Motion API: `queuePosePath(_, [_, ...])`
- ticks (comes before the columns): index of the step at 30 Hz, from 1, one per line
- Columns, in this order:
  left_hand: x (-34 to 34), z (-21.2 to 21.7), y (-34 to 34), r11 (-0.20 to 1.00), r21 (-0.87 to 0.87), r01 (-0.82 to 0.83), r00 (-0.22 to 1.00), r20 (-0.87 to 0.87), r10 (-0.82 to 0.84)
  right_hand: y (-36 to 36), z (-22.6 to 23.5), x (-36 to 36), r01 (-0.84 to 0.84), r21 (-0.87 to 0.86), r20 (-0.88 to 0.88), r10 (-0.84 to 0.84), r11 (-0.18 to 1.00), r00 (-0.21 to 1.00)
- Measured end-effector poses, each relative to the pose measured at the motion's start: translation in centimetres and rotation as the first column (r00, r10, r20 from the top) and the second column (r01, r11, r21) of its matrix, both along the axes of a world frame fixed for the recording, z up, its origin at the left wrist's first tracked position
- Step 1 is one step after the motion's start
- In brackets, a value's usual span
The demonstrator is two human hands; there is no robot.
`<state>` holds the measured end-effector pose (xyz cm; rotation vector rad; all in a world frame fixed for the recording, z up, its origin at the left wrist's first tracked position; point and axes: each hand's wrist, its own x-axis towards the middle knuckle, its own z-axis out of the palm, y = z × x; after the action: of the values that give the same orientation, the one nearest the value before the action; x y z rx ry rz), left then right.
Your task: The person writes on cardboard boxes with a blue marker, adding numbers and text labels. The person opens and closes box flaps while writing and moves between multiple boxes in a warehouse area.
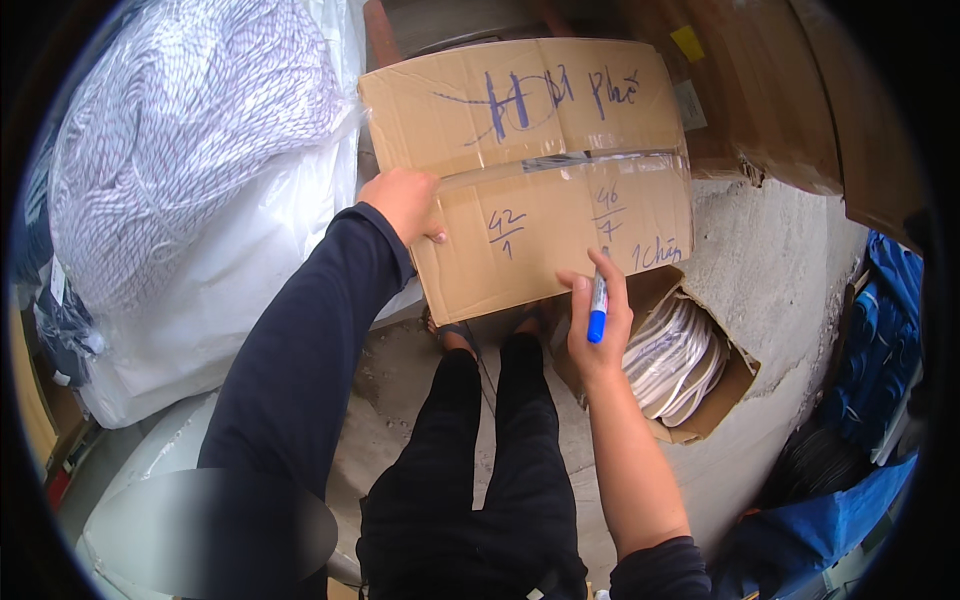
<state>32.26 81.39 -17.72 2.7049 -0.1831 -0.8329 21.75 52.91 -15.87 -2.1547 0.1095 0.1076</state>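
A taped brown cardboard box (540, 230) sits in front of me, with handwriting in dark blue ink across its top. My left hand (403, 203) grips its left edge, thumb over the top and the other fingers mostly hidden round the side. Between the fingers of my right hand (616, 328) is a marker pen (599, 300) with a white barrel and a blue end pointing back toward me. The pen's far end touches or hovers just over the box's near right part; I cannot tell which.
Bundles of speckled white-and-purple rope (200, 130) in clear plastic lie at the left. An open carton (727, 405) holds coiled white cord (675, 360) beside my legs. Large brown cartons (760, 90) stand at the far right; blue sheeting (820, 520) lies at the near right.
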Motion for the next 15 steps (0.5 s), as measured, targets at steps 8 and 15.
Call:
queuePosePath(8, [0.6, 1.1, -0.4, 0.996, 0.084, 0.044, 0.995, -0.092, -0.036, 4.7, 0.5, -6.8, -0.433, 0.251, -0.053, 0.459, 0.866, 0.887])
queuePosePath(15, [0.7, 1.2, -0.2, 0.998, 0.052, 0.021, 0.993, -0.120, -0.014, 8.0, 0.0, -7.5, -0.432, 0.213, -0.002, 0.442, 0.877, 0.897])
